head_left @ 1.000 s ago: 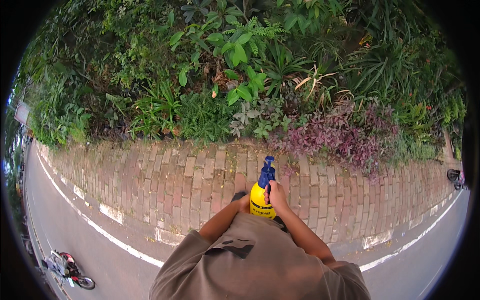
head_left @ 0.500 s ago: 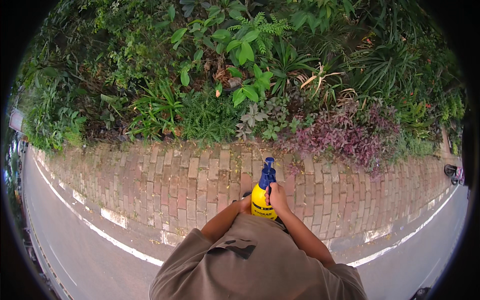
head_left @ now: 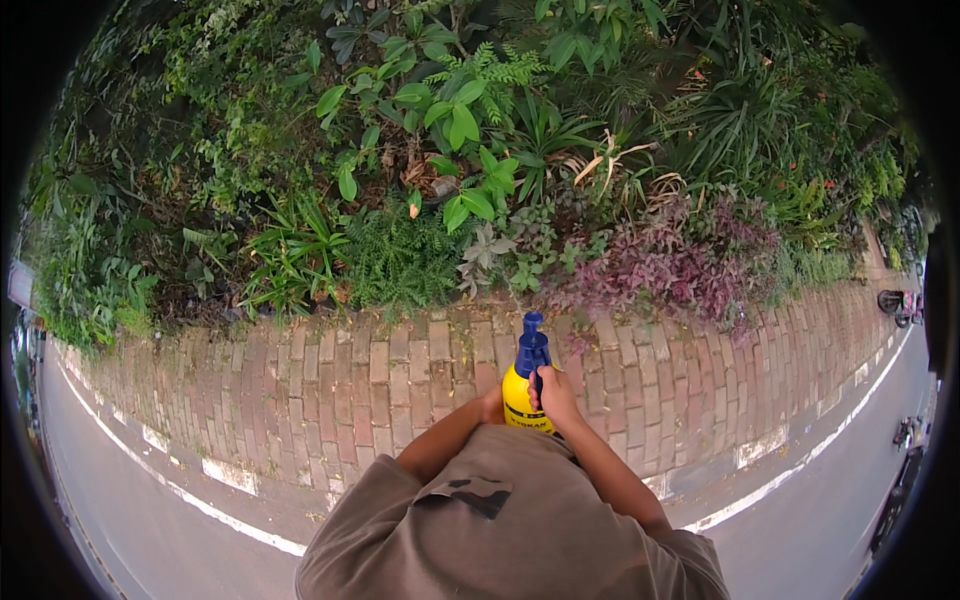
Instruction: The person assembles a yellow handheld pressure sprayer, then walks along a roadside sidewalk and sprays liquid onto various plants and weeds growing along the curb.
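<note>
My right hand (head_left: 552, 393) is wrapped round the black handle of a yellow spray bottle (head_left: 518, 405) with a blue pump top (head_left: 532, 342), held upright in front of my body. My left hand (head_left: 492, 405) is against the bottle's left side, fingers hidden behind it and my shirt. A faint haze shows above the nozzle. Beyond it are a feathery green shrub (head_left: 400, 265), grey-leaved plants (head_left: 485, 255) and purple-leaved plants (head_left: 680, 270).
Dense greenery (head_left: 220, 130) lines a brick pavement (head_left: 290, 390). Behind me a grey road (head_left: 200, 540) with a white edge line curves along both sides. A parked scooter (head_left: 895, 305) stands at the far right; a motorcycle (head_left: 910, 435) and dark vehicle (head_left: 890, 500) are on the road.
My view has shifted slightly, with the plants now further left. The motorcycle at lower left has gone from view, and vehicles have appeared at the right. Both hands keep their places.
</note>
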`<state>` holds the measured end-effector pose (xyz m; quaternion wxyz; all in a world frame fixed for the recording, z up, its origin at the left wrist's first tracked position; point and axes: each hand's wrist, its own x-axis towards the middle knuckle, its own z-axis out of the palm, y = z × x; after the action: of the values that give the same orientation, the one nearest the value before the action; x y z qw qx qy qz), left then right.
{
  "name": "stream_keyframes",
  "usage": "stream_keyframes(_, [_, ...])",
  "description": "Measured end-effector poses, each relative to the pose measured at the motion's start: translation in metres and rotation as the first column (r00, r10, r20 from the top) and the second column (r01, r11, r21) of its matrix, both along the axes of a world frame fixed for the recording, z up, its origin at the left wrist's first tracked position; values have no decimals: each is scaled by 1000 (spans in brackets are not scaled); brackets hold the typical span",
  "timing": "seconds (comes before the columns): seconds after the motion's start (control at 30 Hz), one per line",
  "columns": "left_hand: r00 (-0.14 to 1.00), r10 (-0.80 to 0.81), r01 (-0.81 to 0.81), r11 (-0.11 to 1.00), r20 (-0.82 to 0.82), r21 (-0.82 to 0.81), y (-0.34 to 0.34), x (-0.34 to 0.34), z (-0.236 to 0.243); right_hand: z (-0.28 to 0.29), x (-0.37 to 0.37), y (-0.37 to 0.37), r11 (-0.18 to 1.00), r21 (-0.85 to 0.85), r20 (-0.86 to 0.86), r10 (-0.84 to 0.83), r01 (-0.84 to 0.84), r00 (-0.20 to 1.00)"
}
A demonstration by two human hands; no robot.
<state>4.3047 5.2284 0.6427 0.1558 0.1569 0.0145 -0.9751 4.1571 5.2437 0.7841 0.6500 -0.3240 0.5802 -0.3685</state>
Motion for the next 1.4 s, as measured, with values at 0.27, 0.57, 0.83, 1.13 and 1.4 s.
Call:
stream_keyframes(0.27, [949,-20,100,965,314,-242,-23,-16,53,21,-33,16,977,-133,10,169,-166,986])
stream_keyframes(0.57, [299,628,610,453,718,-650,-76,-65,172,3,-81,11,974,37,-203,227,-224,953])
stream_keyframes(0.83, [352,646,925,-131,677,-356,-98,-145,216,-13,-146,10,944,124,-279,330,-307,902])
stream_keyframes(1.13, [132,973,955,-73,191,-287,-114,-237,304,-24,-205,12,971,163,-127,196,-175,972])
stream_keyframes(1.4, [482,607,856,-481,632,-190,-96,-295,165,-70,-234,41,964,265,-154,76,-33,985])
